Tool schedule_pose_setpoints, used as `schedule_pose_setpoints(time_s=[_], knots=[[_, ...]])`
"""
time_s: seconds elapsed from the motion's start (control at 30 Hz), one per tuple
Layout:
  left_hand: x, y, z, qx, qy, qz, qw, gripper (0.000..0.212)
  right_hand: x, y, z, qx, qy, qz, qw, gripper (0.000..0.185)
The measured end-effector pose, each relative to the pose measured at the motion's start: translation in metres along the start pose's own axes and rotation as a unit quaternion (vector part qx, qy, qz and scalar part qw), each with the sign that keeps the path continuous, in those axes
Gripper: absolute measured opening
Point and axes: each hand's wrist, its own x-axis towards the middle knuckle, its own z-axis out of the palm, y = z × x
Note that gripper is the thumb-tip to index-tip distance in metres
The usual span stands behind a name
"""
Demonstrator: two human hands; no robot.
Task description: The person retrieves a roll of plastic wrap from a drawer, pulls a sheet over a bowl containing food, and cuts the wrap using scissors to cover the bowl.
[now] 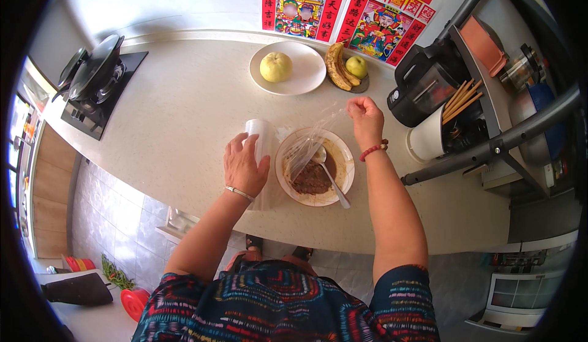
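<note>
A clear plastic film sheet [305, 156] stretches from the roll of plastic film [258, 128] across part of a white bowl [347, 176]. The upper edge of the sheet is pinched between the fingertips of my right hand [369, 116], above the bowl's far right side. My left hand [245, 165] lies over the left side of the standing or lying roll, fingers spread; how firmly it presses cannot be told. In the bowl are dark brown minced or sliced food [314, 181] and brown liquid. A metal spoon [333, 181] leans in it, its handle over the near rim.
Behind the bowl stand a white plate [308, 73] with a round yellow-green fruit [276, 67], bananas [339, 66] and a green apple [356, 67]. At right are a black blender [427, 84], a chopstick holder [426, 137] and a metal rack [496, 146]. A gas stove [103, 98] occupies the left end.
</note>
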Motion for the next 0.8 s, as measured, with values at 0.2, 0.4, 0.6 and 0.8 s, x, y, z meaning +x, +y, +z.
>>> schedule_pose_setpoints(time_s=[0.2,0.4,0.6,0.8], knots=[[-0.002,-0.015,-0.001,-0.127,-0.094,-0.179,0.971,0.075,0.004,-0.04,0.025,0.361,-0.052,0.008,0.931,0.01],[0.0,-0.029,-0.008,-0.164,-0.077,-0.218,0.959,0.08,-0.008,-0.077,0.039,0.569,-0.114,0.071,0.811,0.011],[0.009,-0.048,-0.017,-0.089,-0.07,-0.181,0.977,0.076,-0.02,-0.099,0.048,0.624,-0.156,0.1,0.759,0.01],[0.01,-0.025,-0.038,-0.133,-0.018,-0.059,0.989,0.058,-0.026,-0.118,0.048,0.508,-0.172,0.046,0.843,0.01]])
